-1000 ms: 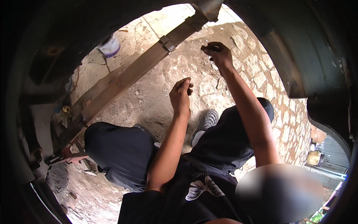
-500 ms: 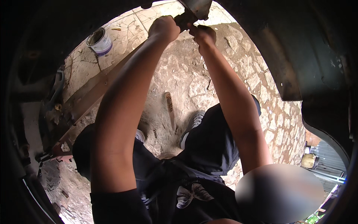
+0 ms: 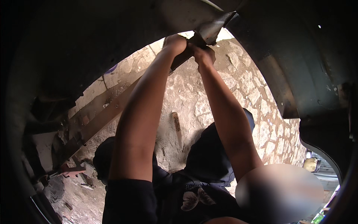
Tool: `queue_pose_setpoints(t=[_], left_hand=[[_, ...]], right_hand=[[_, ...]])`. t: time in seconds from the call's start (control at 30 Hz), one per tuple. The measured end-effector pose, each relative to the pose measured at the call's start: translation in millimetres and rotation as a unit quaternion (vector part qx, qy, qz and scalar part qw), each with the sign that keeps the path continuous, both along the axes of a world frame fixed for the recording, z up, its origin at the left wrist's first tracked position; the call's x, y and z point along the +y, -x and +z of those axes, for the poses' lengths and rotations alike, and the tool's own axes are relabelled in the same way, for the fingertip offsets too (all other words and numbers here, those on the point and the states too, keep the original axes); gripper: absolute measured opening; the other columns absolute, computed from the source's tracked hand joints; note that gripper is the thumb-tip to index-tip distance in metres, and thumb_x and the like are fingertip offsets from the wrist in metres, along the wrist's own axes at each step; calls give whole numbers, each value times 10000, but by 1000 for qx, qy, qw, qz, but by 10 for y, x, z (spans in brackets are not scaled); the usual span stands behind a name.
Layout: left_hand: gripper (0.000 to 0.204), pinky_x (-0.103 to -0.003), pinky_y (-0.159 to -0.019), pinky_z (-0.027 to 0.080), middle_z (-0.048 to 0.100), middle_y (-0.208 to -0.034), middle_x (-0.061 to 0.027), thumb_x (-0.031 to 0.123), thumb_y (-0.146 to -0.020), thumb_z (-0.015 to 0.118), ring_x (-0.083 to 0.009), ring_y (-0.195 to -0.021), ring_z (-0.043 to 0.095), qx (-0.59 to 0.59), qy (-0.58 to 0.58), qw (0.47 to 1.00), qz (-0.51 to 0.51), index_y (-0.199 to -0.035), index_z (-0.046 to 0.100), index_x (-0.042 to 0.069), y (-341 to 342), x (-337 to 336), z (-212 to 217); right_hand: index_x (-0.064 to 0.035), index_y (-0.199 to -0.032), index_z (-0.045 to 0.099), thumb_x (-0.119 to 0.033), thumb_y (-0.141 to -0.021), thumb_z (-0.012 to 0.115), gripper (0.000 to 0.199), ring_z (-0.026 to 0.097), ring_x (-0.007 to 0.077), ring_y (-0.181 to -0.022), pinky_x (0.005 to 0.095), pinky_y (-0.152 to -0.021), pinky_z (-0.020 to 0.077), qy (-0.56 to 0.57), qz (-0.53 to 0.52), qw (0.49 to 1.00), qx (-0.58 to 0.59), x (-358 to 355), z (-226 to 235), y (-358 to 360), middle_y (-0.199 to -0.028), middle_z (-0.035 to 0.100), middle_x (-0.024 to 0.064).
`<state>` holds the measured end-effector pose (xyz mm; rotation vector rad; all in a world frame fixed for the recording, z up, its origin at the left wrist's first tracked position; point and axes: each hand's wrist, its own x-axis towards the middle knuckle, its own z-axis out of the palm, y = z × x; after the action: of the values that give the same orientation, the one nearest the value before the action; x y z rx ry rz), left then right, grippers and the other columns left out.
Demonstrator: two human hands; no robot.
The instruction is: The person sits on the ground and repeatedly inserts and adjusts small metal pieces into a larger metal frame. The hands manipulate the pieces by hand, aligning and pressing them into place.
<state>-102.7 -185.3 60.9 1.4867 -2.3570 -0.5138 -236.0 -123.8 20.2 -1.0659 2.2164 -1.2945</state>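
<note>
Both arms reach up to a dark metal part (image 3: 212, 33) that hangs below a dark curved panel. My left hand (image 3: 176, 44) is closed at the left side of this part, its fingers mostly hidden behind the fist. Just to the right, my right hand (image 3: 204, 55) is closed against the part's lower end, with the thumb side pressed to it. A dark strip (image 3: 182, 58) slants down and left from between the two hands. Whether it belongs to the same part, I cannot tell.
Dark bodywork (image 3: 283, 56) surrounds me overhead and on both sides. A long brown beam (image 3: 106, 117) runs diagonally at the left. A narrow tool with a speckled brown top (image 3: 176, 121) lies on the stony ground between my legs. A purple-edged can (image 3: 111, 70) is mostly hidden.
The view has shifted, so my hands and the metal part sit lower in the picture. The panel now covers most of the can. Both hands remain at the part.
</note>
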Motion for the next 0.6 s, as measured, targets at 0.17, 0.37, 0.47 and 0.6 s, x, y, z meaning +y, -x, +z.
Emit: queue_pose_setpoints(t=[0.17, 0.37, 0.47, 0.6], left_hand=[[358, -430, -1056, 497, 664, -1326, -197, 176, -947, 544, -348, -1242, 633, -78, 2, 995, -64, -1241, 708, 52, -147, -201, -215], [356, -399, -1066, 487, 658, -1347, -181, 205, -980, 522, -342, -1264, 622, 104, -91, 990, 12, -1248, 718, 74, 113, -66, -260], [370, -385, -1073, 485, 649, -1388, -127, 230, -1000, 533, -312, -1288, 618, 220, -106, 970, -10, -1324, 698, 156, -221, -294, -589], [375, -405, -1068, 496, 665, -1347, -173, 163, -993, 483, -338, -1255, 634, 58, -78, 994, 47, -1283, 716, 112, -9, -187, -528]], right_hand=[[0, -1033, 774, -355, -752, 930, 479, 629, 144, -739, 305, -659, 497, -62, 51, 987, -140, 186, -7, 36, -926, 744, 65], [-3, -931, 772, -315, -722, 953, 416, 632, 147, -726, 300, -672, 499, -7, 59, 990, -127, 137, -113, 433, -846, 735, 69], [11, -853, 771, -330, -715, 957, 412, 683, 158, -822, 305, -758, 526, -89, -1, 995, 54, 59, 182, -72, -892, 765, 98], [15, -830, 769, -241, -773, 916, 301, 664, 171, -771, 323, -703, 512, -11, 78, 980, -180, 195, 28, 214, -831, 741, 70]])
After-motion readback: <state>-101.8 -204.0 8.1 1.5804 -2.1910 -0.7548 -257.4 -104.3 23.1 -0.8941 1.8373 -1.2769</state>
